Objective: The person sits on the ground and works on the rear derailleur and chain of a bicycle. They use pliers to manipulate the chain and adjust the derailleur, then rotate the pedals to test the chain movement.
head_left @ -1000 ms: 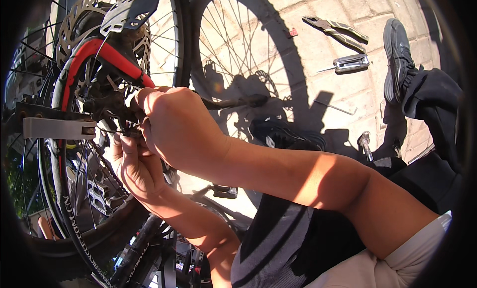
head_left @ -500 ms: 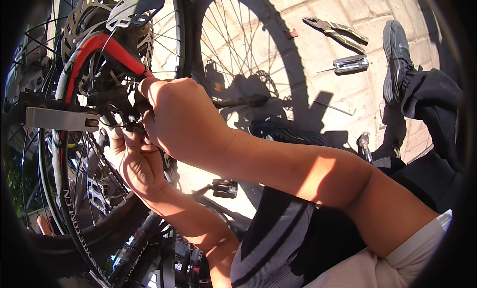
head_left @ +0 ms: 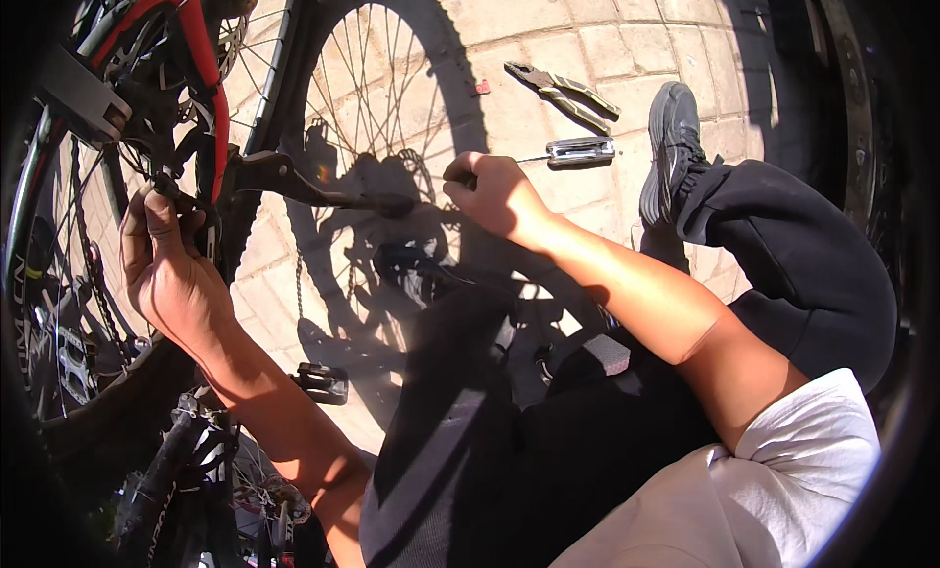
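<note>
At the left, a bicycle with a red and black frame [head_left: 217, 127] stands with its wheel and disc brake rotor partly in view. My left hand [head_left: 181, 284] is closed, thumb and fingers pinching a small dark bike part [head_left: 164, 184] below the frame. Its exact kind is hard to make out in the shade. My right hand [head_left: 501, 198] is away from the bicycle, over the paving, with its fingers curled together. Whatever it may hold is hidden. Just right of it lies a folding multi-tool [head_left: 580, 152] with one thin blade extended.
Pliers [head_left: 566, 96] lie on the paving beyond the multi-tool. A small red piece [head_left: 481, 87] is near them. A black shoe [head_left: 671, 152] and dark trouser leg [head_left: 783, 235] are at the right. A pedal [head_left: 321, 383] sits beside my left forearm. The wheel's shadow crosses the ground.
My right hand has left the bicycle and moved right, over the paving near the multi-tool. My left hand stays at the bicycle. The view has shifted right, and the hex key on the ground is now hidden.
</note>
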Tool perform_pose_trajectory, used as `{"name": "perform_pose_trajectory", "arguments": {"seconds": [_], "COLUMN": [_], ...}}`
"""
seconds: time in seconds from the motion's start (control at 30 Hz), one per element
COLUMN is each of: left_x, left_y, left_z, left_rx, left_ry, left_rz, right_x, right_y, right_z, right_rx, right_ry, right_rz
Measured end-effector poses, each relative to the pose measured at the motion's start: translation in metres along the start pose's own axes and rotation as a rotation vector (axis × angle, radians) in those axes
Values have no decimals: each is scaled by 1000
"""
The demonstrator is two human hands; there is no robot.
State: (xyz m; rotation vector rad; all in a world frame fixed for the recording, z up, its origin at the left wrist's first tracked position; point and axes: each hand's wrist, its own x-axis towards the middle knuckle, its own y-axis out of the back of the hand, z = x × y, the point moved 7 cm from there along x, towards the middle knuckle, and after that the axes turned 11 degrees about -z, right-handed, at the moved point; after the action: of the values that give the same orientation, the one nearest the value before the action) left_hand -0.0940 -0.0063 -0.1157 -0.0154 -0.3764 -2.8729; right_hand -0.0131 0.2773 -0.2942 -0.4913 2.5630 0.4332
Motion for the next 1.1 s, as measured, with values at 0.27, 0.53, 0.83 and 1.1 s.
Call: {"name": "perform_pose_trajectory", "arguments": {"seconds": [0.27,0.53,0.83,1.1], "left_x": [-8,-9,9,-6], "left_y": [-16,-6,-35,-10], "left_z": [5,3,10,24], "left_rx": [165,64,58,264], "left_ry": [-144,-153,-357,-241], "left_rz": [11,-62,-138,-173], "right_x": [-34,-61,-43,-83], "right_y": [-3,-33,-2,-32], "right_z": [107,138,49,-169], "right_rx": [-1017,-998,-803,121], "right_ry": [-48,-191,169,72], "right_rz": [-294,-261,-126,-385]}}
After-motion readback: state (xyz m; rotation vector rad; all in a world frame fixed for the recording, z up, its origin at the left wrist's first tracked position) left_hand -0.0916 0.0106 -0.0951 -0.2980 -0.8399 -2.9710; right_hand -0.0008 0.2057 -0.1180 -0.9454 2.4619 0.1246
